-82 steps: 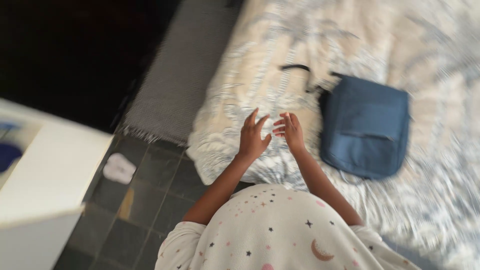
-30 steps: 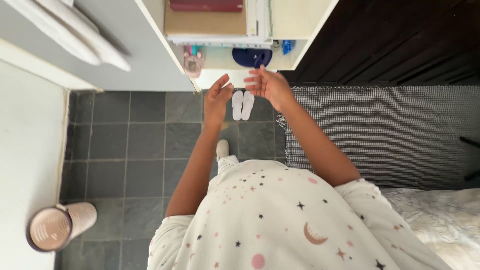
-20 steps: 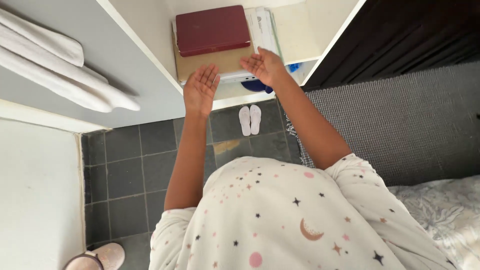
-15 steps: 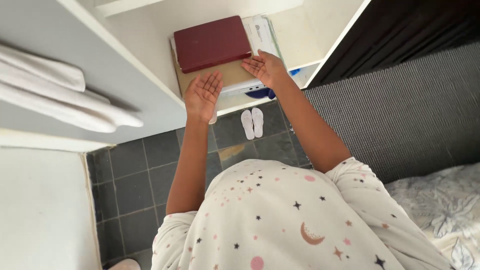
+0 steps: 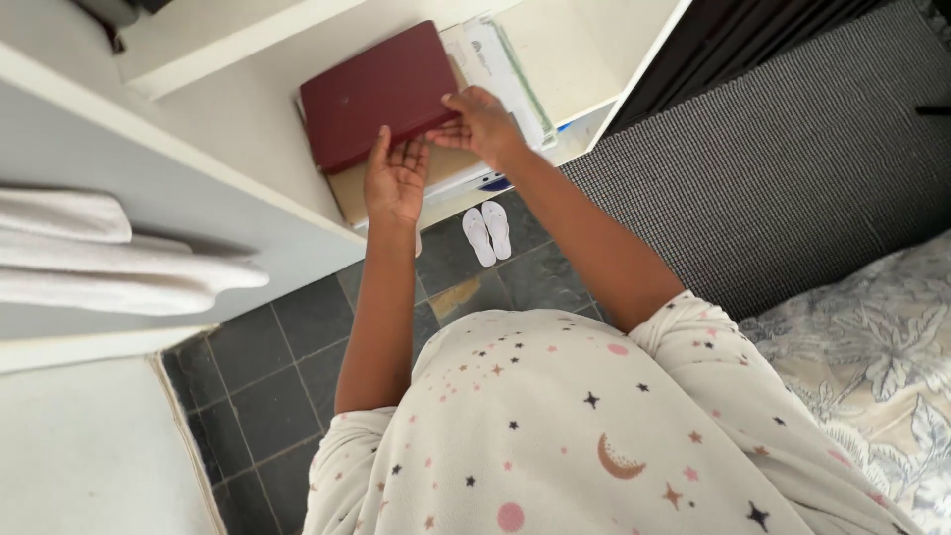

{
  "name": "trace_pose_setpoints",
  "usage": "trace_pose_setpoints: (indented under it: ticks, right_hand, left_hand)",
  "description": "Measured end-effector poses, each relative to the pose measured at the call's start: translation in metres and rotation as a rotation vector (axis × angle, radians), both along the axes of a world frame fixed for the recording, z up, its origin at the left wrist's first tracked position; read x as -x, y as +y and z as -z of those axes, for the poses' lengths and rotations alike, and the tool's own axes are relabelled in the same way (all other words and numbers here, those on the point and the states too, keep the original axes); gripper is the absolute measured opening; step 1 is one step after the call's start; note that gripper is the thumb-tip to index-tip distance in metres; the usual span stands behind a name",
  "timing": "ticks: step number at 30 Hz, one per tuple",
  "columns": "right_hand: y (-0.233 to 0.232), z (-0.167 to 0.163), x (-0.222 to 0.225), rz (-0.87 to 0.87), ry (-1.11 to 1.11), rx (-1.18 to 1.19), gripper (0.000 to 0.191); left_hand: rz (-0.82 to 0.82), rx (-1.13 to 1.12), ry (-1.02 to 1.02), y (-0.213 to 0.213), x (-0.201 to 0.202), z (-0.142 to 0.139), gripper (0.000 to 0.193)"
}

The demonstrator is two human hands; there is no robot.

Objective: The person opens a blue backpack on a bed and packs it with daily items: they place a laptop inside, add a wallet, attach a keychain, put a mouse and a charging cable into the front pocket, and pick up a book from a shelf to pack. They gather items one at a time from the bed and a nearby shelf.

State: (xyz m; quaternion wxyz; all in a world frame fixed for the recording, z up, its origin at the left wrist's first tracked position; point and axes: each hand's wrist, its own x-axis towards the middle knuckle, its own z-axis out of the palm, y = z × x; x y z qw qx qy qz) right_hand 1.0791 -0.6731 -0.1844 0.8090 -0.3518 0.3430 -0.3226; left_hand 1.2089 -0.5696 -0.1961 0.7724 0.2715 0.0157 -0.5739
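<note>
A dark red book [image 5: 371, 91] lies flat on top of a tan book [image 5: 349, 203] on a white shelf [image 5: 248, 59]. My left hand [image 5: 394, 176] reaches up to the red book's near edge, fingers apart, fingertips touching it. My right hand [image 5: 477, 121] rests at the book's right near corner, thumb on the cover, fingers curled along its edge. Beside it on the right stand white papers and booklets [image 5: 500, 69]. My arms stretch out from a cream top with stars and a moon.
Folded white towels [image 5: 109, 258] lie on a shelf at the left. A pair of white flip-flops [image 5: 487, 233] sits on the dark tiled floor [image 5: 287, 347]. A grey woven rug [image 5: 792, 149] lies to the right, and a flowered bedspread [image 5: 882, 367] at the lower right.
The view swung from the bed to the shelf. Both hands rose from above the floor to the red book and now touch its near edge.
</note>
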Motion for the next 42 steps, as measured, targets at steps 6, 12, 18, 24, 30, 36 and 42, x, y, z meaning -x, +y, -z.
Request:
trace_pose_setpoints:
  ticks: [6,12,18,24,30,36,42]
  right_hand:
    - [0.045,0.021,0.04,0.039,-0.159,0.015,0.021]
    - [0.089,0.02,0.134,0.066,-0.147,-0.016,0.023]
    - [0.145,0.012,0.26,0.314,-0.195,0.012,0.025]
    - [0.24,-0.005,0.398,0.475,0.002,0.077,0.035]
    - [0.38,-0.007,0.488,0.681,0.103,0.153,0.049]
    - [0.521,-0.011,0.557,0.988,0.086,0.087,0.049]
    - [0.638,-0.027,0.597,1.251,0.351,0.27,0.044]
  left_hand:
    - [-0.137,-0.05,-0.054,-0.005,0.028,0.005,0.056]
    - [-0.037,0.077,-0.225,0.007,0.089,0.001,0.048]
    - [0.334,0.171,-0.393,0.023,0.155,0.008,0.027]
    - [0.808,0.259,-0.49,0.049,0.263,0.02,0.02]
    - [1.165,0.355,-0.643,0.129,0.393,0.012,0.026]
    - [1.436,0.419,-0.556,0.224,0.511,0.003,0.03]
    - [1.731,0.361,-0.209,0.307,0.61,0.009,0.061]
